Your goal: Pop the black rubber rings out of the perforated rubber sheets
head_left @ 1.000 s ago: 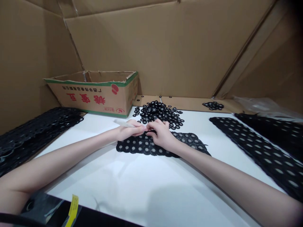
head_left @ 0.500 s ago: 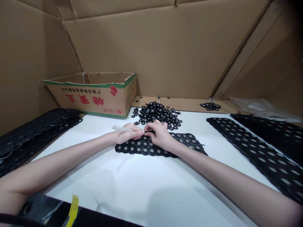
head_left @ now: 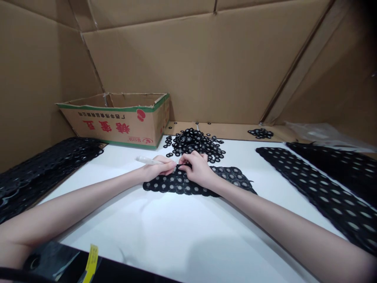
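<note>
A black strip of joined rings with pale centres [head_left: 165,184] lies across the white table in front of me. My left hand [head_left: 160,167] is closed round a white pen-like tool [head_left: 149,160], its tip end at the strip's far edge. Close beside it on the right, my right hand [head_left: 196,167] pinches at the same far edge of the strip; what its fingertips hold is too small to name. Just beyond both hands is a heap of loose black rings [head_left: 196,143].
An open cardboard box [head_left: 112,125] stands at the back left. Black ring sheets [head_left: 50,165] are piled at the left, and more sheets [head_left: 318,184] lie at the right. A small ring pile [head_left: 260,133] and clear plastic [head_left: 324,135] sit at the back right. Cardboard walls surround the table.
My left hand has drawn slightly left, away from my right fingertips, with the tool. My right hand has hardly moved. The view has shifted slightly.
</note>
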{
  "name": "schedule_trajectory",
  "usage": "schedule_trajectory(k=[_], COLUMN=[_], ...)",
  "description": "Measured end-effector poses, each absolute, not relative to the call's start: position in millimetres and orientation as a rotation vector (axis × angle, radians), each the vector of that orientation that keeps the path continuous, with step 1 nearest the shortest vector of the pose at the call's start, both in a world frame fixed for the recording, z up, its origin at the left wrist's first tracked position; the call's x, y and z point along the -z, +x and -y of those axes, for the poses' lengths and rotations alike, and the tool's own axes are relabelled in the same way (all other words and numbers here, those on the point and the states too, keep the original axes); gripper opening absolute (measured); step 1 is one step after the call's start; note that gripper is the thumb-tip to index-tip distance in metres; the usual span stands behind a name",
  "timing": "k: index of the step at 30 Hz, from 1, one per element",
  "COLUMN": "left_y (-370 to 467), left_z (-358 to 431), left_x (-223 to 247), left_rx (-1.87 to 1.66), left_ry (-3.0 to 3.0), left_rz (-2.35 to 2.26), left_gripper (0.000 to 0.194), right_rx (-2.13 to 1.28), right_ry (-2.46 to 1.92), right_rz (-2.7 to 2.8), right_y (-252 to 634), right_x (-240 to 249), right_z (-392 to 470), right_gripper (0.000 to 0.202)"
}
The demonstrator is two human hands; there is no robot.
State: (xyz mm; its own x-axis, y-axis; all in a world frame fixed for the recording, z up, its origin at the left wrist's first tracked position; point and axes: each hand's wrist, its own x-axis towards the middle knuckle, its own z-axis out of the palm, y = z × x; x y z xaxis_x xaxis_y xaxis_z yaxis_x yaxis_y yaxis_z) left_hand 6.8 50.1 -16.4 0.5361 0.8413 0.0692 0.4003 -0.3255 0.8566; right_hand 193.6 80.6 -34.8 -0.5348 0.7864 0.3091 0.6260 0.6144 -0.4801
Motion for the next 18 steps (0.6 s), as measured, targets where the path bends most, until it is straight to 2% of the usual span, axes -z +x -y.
schedule_trajectory(k=[7,11,18], left_y=[3.8,0.9,3.0], left_z=[-46.6,-38.9,-24.0], left_x=[17.3,13.8,8.5], left_rx=[-0.64,-0.767,-0.689], left_ry=[2.032,1.935,2.343], left_rz=[-0.988,-1.091,-1.058], left_gripper=[0.049,0.05,0.046], right_rx=[-0.479,-0.563,-0.681], right_ry=[-1.072,-0.978,-0.86], right_rz=[2.351,2.388,2.351], right_y=[197.1,201.9,206.9], right_x=[31.3,26.7,25.6], right_z=[-78.0,-75.5,-78.7], right_gripper=[0.006,0.018,0.025])
